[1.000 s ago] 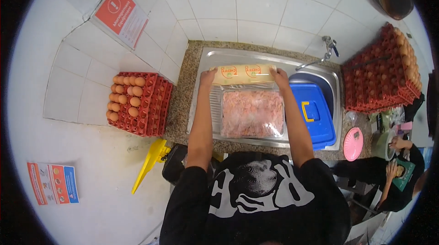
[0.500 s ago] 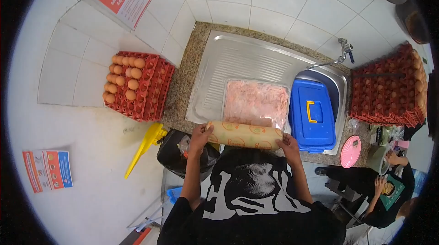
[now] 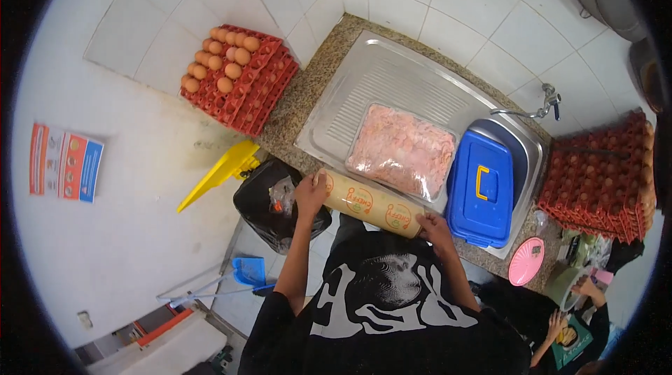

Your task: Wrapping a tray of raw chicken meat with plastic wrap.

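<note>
My left hand [image 3: 310,194] and my right hand [image 3: 436,230] grip the two ends of a wide roll of cling film [image 3: 371,203], its yellowish surface printed with orange marks. The roll is held level with the counter's front edge, close to my body, its right end nearer me. Just beyond it a tray of pale pink raw minced meat [image 3: 400,147] rests on the sink's drainboard. Shiny clear film lies over the meat. Whether that film still runs unbroken to the roll, I cannot make out.
A blue lidded box [image 3: 480,189] sits over the sink basin beside a tap [image 3: 546,103]. Red egg trays stand stacked left [image 3: 238,85] and right [image 3: 595,179]. A pink plate [image 3: 526,262], a black bin bag [image 3: 276,200] and a yellow lid [image 3: 220,173] are near. Another person [image 3: 570,329] works at lower right.
My view has turned, so the counter appears slanted. The roll has shifted toward me, off the meat tray's near edge, showing more of the tray. Both hands keep hold of its ends.
</note>
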A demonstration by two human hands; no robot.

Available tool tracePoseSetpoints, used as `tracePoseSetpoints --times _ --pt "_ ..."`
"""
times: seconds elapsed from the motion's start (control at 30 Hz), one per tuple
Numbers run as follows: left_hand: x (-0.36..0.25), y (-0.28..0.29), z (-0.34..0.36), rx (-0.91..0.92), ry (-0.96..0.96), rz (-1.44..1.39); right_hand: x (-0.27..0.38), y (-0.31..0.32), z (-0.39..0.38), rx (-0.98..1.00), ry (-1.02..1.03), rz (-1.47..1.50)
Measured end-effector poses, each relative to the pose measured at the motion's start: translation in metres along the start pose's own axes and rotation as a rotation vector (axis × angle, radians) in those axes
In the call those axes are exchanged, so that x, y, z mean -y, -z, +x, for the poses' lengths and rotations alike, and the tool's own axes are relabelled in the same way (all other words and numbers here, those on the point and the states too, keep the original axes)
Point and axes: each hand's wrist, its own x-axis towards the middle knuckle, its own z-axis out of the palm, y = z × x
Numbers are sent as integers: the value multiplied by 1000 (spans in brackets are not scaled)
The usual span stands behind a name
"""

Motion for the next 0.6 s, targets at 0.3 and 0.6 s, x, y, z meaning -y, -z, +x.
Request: tracePoseSetpoints --times 0.3,0.6 --pt "17 -20 -6 -197 -44 370 69 7 41 124 404 -1373" --pt "31 -29 -23 -341 -38 318 76 -194 147 784 1141 -1119"
